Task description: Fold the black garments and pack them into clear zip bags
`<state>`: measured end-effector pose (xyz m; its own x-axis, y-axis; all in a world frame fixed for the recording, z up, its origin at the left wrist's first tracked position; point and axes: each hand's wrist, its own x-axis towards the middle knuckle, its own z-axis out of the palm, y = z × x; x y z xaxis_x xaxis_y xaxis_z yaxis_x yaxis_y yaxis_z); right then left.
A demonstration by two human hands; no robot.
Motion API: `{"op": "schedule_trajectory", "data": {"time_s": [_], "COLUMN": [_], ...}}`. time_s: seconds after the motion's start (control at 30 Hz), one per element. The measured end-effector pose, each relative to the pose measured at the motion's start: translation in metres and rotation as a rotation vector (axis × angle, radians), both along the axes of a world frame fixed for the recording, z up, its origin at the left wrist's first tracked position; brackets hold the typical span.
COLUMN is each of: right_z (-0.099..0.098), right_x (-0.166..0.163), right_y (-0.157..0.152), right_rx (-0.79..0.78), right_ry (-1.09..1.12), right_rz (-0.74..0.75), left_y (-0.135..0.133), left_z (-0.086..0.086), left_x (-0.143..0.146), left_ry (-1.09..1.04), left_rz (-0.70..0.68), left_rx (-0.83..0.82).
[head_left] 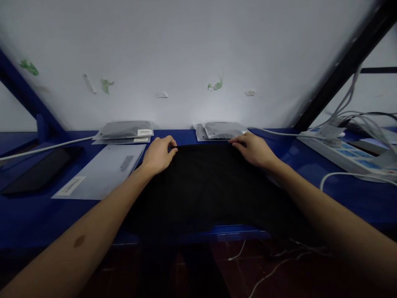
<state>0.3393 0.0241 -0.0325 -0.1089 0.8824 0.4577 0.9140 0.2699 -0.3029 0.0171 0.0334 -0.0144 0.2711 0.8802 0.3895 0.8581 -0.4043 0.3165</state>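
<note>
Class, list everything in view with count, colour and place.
black cloth: 1, black, between the hands
flat bag: 1, translucent, table left
pouches: at least 4, grey, table's far edge
slab: 1, black, table's left end
power strip: 1, white and blue, table right
cables: several, mostly white, sides and floor
table: 1, blue, centre
wall: 1, white, behind table
wall marks: several, green and whitish, on wall
beams: at least 2, blue left, black right
floor: 1, dark red, below
legs: 2, dark clothing, bottom
left hand: 1, bare, pinching cloth's far edge
right hand: 1, bare, pinching cloth's far edge
</note>
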Motion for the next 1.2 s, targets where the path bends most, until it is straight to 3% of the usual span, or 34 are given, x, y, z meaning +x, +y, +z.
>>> {"op": "schedule_trajectory", "data": {"time_s": [0.17,0.33,0.63,0.77,0.93,1.03,1.2], "right_z": [0.005,0.014,0.032,0.033,0.027,0.024,0.024], "right_x": [0.001,-0.001,-0.007,-0.010,-0.007,-0.005,-0.002], "right_y": [-0.003,-0.012,-0.029,-0.030,-0.025,-0.023,-0.022], "right_rx": [0.047,0.067,-0.120,-0.123,-0.196,-0.318,-0.348], "right_ry": [0.001,0.182,0.445,0.365,0.111,0.055,0.041], "right_rz": [-0.025,-0.066,0.054,0.058,0.092,0.157,0.213], "left_y": [0.000,-0.009,-0.036,-0.033,-0.023,-0.021,-0.020], "left_z": [0.009,0.021,0.039,0.034,0.026,0.026,0.026], "left_x": [-0.001,0.000,0.006,0.004,-0.004,-0.006,-0.006], "left_ry": [-0.081,-0.180,-0.291,-0.128,0.257,0.282,0.286], "left_rz": [-0.017,-0.062,-0.260,-0.153,-0.278,-0.257,-0.238], "left_rx": [0.048,0.102,-0.075,-0.046,-0.095,-0.130,-0.126]}}
